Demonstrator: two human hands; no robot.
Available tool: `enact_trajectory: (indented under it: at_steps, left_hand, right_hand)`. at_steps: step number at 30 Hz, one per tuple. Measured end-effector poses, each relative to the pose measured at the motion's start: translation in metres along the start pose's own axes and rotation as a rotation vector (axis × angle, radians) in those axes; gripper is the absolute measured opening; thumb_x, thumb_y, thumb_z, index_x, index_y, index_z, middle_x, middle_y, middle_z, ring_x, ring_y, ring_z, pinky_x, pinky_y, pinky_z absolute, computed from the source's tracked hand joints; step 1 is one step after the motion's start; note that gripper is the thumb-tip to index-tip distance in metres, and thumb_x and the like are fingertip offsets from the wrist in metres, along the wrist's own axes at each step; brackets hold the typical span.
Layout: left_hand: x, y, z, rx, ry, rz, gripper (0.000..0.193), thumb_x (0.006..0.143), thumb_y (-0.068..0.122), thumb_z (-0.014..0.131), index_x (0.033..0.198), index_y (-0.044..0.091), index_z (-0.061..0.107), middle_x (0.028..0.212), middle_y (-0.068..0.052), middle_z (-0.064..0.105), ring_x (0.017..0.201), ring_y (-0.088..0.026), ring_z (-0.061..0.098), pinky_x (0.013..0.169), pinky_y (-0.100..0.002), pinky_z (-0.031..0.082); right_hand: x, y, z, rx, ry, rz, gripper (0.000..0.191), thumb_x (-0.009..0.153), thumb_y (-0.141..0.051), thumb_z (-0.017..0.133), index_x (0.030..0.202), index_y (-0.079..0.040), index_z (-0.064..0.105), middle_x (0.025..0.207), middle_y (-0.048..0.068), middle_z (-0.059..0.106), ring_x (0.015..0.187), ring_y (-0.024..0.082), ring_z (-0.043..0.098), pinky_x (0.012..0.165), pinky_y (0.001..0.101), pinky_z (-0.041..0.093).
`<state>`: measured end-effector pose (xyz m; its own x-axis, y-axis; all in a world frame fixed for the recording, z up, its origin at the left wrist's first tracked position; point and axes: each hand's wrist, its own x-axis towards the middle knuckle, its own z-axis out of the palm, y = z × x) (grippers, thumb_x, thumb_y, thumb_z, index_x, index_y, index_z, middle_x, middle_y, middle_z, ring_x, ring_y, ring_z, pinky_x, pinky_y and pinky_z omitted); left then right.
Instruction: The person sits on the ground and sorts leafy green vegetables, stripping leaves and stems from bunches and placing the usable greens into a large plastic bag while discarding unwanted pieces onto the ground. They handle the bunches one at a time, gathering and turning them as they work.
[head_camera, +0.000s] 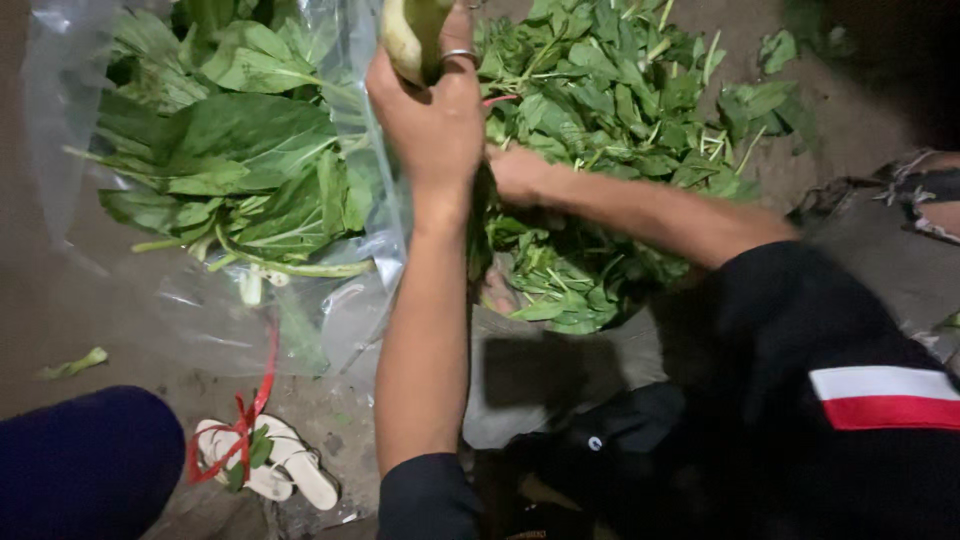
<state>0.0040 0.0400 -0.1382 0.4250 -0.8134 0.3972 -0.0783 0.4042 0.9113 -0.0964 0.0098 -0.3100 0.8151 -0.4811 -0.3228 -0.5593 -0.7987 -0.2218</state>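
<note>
Head view looks down at a person crouched over the dirt ground (60, 300). Their left hand (430, 110) is lifted up with its fingers wrapped tight around a pale green stalk (408, 35), and a ring sits on one finger. Their right hand (515, 172) reaches across behind the left wrist into a big pile of loose green leaves (600, 110); I cannot tell how its fingers are set. Just left of the left hand lies a clear plastic bag (340, 330) full of big leafy greens (240, 150). Near the bottom edge, a red string (250, 410) lies over a pale sandal (290, 470).
</note>
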Motion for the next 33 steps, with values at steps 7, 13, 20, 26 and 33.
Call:
enact_trajectory:
  at_steps: [7, 13, 20, 26, 33]
  left_hand:
    - [0.010, -0.011, 0.001, -0.004, 0.054, -0.019, 0.021, 0.102, 0.016, 0.073, 0.099, -0.001, 0.060, 0.084, -0.001, 0.061, 0.075, -0.011, 0.056, 0.070, -0.030, 0.050]
    - [0.008, -0.019, 0.004, -0.024, 0.065, 0.022, 0.012, 0.098, 0.007, 0.070, 0.096, -0.001, 0.061, 0.083, -0.003, 0.067, 0.074, -0.011, 0.063, 0.071, -0.030, 0.054]
    - [0.007, -0.018, 0.009, -0.037, 0.064, -0.022, 0.010, 0.093, 0.005, 0.071, 0.093, 0.000, 0.062, 0.080, -0.003, 0.069, 0.072, -0.010, 0.064, 0.067, -0.029, 0.053]
    - [0.007, -0.012, 0.017, 0.006, 0.035, -0.004, 0.013, 0.098, 0.007, 0.072, 0.095, -0.001, 0.062, 0.082, -0.001, 0.065, 0.074, -0.010, 0.058, 0.069, -0.029, 0.051]
    - [0.004, -0.008, 0.024, -0.029, -0.032, -0.027, 0.018, 0.102, 0.011, 0.073, 0.099, -0.002, 0.061, 0.085, 0.000, 0.061, 0.075, -0.009, 0.054, 0.070, -0.029, 0.049]
  right_hand:
    - [-0.073, 0.076, -0.068, 0.195, 0.186, -0.365, 0.073, 0.057, -0.019, 0.090, 0.120, -0.001, 0.059, 0.121, 0.017, 0.056, 0.117, 0.039, 0.052, 0.099, 0.0503, 0.048]
    - [-0.138, 0.138, -0.068, 0.390, 0.227, -0.150, 0.072, 0.074, -0.028, 0.088, 0.133, 0.000, 0.058, 0.123, 0.017, 0.055, 0.118, 0.032, 0.056, 0.098, 0.0487, 0.054]
    - [-0.182, 0.190, -0.080, 0.138, -0.365, 0.328, 0.059, 0.079, -0.031, 0.083, 0.130, -0.007, 0.064, 0.124, 0.014, 0.061, 0.115, 0.032, 0.062, 0.093, 0.0501, 0.056]
    - [-0.191, 0.169, -0.063, -0.268, -0.880, 0.506, 0.041, 0.087, -0.032, 0.078, 0.122, -0.012, 0.071, 0.121, 0.012, 0.069, 0.110, 0.031, 0.068, 0.087, 0.0508, 0.058]
    - [-0.161, 0.170, -0.065, -0.303, -0.146, 0.436, 0.021, 0.102, -0.026, 0.067, 0.116, -0.013, 0.076, 0.101, 0.014, 0.078, 0.087, 0.030, 0.076, 0.069, 0.0459, 0.062]
